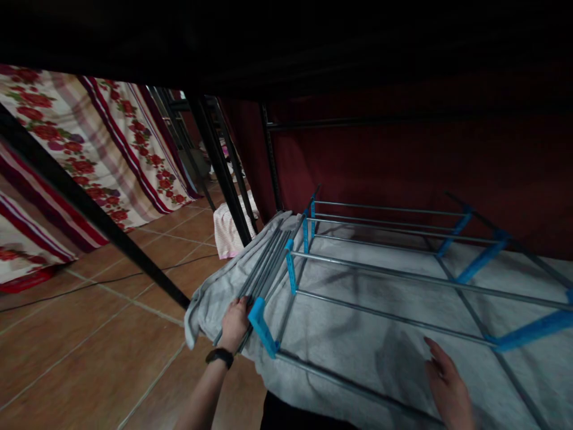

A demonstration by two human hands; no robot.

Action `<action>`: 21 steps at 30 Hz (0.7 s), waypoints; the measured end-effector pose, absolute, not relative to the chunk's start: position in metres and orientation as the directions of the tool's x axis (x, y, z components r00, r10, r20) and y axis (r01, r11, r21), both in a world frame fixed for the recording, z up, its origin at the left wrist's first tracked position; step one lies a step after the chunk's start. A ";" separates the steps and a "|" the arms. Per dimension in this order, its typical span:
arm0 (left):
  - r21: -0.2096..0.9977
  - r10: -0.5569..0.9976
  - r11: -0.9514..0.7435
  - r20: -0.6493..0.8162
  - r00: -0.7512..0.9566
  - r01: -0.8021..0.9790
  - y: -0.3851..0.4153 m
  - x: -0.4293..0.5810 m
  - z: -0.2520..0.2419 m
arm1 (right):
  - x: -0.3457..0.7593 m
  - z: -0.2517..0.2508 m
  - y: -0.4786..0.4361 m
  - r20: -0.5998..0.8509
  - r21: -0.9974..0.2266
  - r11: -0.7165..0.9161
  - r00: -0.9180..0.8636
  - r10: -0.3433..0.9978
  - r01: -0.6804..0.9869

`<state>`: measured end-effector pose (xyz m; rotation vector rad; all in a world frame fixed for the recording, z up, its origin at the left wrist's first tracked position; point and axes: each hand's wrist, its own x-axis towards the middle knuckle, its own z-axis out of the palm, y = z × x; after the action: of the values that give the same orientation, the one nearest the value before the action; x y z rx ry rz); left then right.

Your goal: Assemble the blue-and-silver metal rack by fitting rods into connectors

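My left hand point(236, 323), with a black band on its wrist, is at the near end of a bundle of thin grey metal tubes point(268, 263). Its fingers curl over the tubes; the fingertips are partly hidden. Right beside it stands a blue plastic connector point(263, 325) at the corner of a half-built rack frame. Grey tubes point(385, 272) run across between the frame's blue connectors on both sides. My right hand point(447, 382) hovers above the near part of the frame, holding nothing, with thumb and fingers apart.
The frame and tubes lie on a grey blanket point(353, 316) over a low bed. Black metal posts point(219, 167) rise at the left, and a dark surface hangs overhead. A floral curtain point(98, 149) and a cable point(147, 278) on the tiled floor are at the left.
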<state>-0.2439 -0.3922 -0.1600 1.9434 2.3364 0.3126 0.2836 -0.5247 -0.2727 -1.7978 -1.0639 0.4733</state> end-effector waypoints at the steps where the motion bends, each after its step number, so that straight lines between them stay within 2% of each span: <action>1: 0.180 0.979 0.182 0.055 -0.194 0.967 -0.391 -0.245 -0.159 | 0.282 -0.276 -0.525 0.125 -0.882 -0.159 0.545 0.829 0.444; 6: 0.100 0.959 0.245 0.118 -0.256 0.964 -0.389 -0.254 -0.160 | 0.282 -0.289 -0.531 0.120 -0.904 -0.135 0.543 0.831 0.406; 12: 0.217 0.948 0.284 0.080 -0.307 0.934 -0.379 -0.273 -0.169 | 0.275 -0.291 -0.533 0.090 -0.925 -0.129 0.534 0.841 0.359; 16: 0.310 0.959 0.264 0.014 -0.282 0.913 -0.371 -0.282 -0.170 | 0.266 -0.289 -0.532 0.077 -0.938 -0.115 0.519 0.851 0.328; 21: 0.345 0.957 0.228 0.091 -0.274 0.910 -0.371 -0.276 -0.166 | 0.260 -0.285 -0.534 0.066 -0.945 -0.116 0.528 0.847 0.305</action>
<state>-0.2756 -0.3710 -0.1659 1.8001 2.3484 0.5032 0.2598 -0.5337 -0.2845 -1.6781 -0.9845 0.6206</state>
